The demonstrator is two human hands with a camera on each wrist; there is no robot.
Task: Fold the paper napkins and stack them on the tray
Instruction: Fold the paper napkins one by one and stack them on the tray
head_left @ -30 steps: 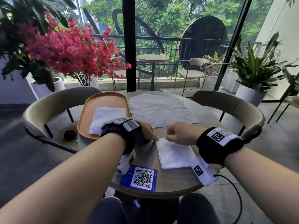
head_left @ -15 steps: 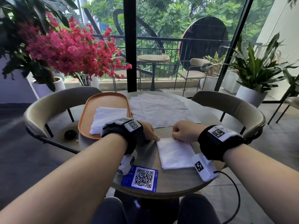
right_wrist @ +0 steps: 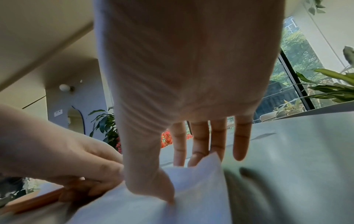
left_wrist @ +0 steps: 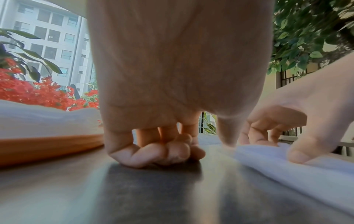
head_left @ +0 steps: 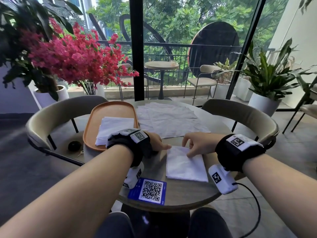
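Both hands are down on the round bench, either side of the folded napkin lying near the front edge. The right hand has its fingers spread and almost straight, the thumb tip pressing onto the napkin's top layer, whose far corner lifts a little toward the fingertips. The left hand sits by the napkin's far left corner; its fingers are curled under against the bench, while the index finger reaches out to the napkin's edge. Just left of that hand, the orange tray holds a stack of folded napkins. Beyond, unfolded napkins lie spread flat across the far side of the bench.
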